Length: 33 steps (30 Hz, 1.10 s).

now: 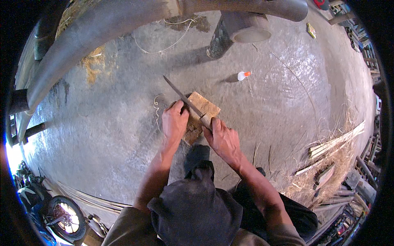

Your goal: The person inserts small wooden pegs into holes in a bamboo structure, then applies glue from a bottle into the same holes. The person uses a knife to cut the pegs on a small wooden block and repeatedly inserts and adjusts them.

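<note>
Tan and rough, a block (206, 104) lies on the grey floor (123, 117) beneath a long, dark blade (183, 96). The right hand (225, 141) is wrapped round the blade's handle (206, 121); the left hand (175, 125) curls beside the block, but whether it holds anything one cannot tell.

A blade (183, 96) is set slantwise over a block (204, 105) at mid-frame, between two hands.

The block is flanked by the left hand (175, 123) at its left and the right hand (223, 141) at its lower right, with the blade's tip pointed to the upper left. Above and right of the block, a bottle (242, 76) is placed on the floor (262, 106). The upper left is crossed by a tubular frame (90, 37); strips (336, 139) are strewn at right, and a wheel (67, 219) is stationed at lower left.
</note>
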Motion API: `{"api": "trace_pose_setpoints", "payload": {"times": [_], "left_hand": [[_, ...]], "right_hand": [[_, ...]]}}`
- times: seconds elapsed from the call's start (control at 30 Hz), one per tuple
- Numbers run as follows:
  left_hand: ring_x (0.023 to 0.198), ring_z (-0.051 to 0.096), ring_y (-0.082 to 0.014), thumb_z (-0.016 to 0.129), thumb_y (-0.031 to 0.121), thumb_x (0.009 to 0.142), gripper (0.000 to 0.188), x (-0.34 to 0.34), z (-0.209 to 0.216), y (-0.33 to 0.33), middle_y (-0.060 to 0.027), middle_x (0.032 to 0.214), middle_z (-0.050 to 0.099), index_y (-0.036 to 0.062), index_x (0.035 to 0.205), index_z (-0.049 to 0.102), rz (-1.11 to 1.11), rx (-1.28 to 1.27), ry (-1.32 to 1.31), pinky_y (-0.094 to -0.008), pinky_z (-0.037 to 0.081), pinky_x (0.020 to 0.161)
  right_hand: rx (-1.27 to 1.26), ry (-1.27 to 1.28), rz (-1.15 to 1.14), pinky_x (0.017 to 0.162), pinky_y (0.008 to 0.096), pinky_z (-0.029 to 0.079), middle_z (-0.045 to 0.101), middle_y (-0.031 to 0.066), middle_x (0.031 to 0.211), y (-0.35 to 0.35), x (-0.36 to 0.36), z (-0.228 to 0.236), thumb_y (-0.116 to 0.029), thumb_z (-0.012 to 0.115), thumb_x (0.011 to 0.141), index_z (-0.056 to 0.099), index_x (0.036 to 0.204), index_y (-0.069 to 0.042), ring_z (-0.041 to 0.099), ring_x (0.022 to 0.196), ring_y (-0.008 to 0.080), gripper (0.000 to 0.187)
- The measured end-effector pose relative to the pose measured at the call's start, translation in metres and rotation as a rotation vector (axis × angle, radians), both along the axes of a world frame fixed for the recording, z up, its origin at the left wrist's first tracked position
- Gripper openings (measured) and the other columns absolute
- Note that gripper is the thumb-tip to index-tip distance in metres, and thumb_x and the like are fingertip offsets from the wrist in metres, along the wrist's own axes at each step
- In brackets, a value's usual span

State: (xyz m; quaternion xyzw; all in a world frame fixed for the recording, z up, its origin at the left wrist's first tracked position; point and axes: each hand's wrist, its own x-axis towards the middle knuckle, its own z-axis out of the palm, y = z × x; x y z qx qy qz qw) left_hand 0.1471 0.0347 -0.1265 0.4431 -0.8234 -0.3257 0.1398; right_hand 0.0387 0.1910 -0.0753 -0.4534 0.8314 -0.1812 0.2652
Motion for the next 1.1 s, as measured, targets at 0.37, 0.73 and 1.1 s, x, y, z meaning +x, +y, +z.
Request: {"api": "trace_pose_setpoints", "payload": {"times": [0.37, 0.73, 1.1], "left_hand": [[0.083, 0.068, -0.0420, 0.065, 0.011, 0.086, 0.012, 0.000, 0.005, 0.004, -0.0208, 0.090, 0.070, 0.0040, 0.096, 0.069, 0.044, 0.105, 0.079, -0.0430, 0.054, 0.073], [0.087, 0.066, -0.0447, 0.063, 0.009, 0.088, 0.011, -0.002, 0.013, 0.001, -0.0233, 0.095, 0.068, 0.0008, 0.095, 0.067, -0.008, 0.041, 0.037, -0.0478, 0.052, 0.072], [0.082, 0.071, -0.0387, 0.066, 0.014, 0.089, 0.017, 0.001, 0.012, 0.001, -0.0203, 0.089, 0.072, 0.0003, 0.098, 0.067, 0.100, 0.140, 0.093, -0.0440, 0.055, 0.074]], "right_hand": [[-0.015, 0.058, 0.034, 0.055, 0.0488, 0.054, 0.067, 0.0208, 0.085, -0.004, -0.004, 0.000, -0.029, 0.064, 0.096, 0.049, 0.101, -0.001, 0.069, 0.070, 0.0406, 0.033], [-0.010, 0.008, -0.002, 0.056, 0.0492, 0.054, 0.068, 0.0233, 0.086, -0.007, -0.004, 0.002, -0.029, 0.063, 0.096, 0.048, 0.099, -0.001, 0.069, 0.070, 0.0426, 0.032], [-0.048, -0.150, -0.088, 0.063, 0.0491, 0.054, 0.068, 0.0236, 0.086, -0.001, -0.013, -0.005, -0.028, 0.066, 0.092, 0.053, 0.111, 0.001, 0.069, 0.072, 0.0420, 0.037]]}}
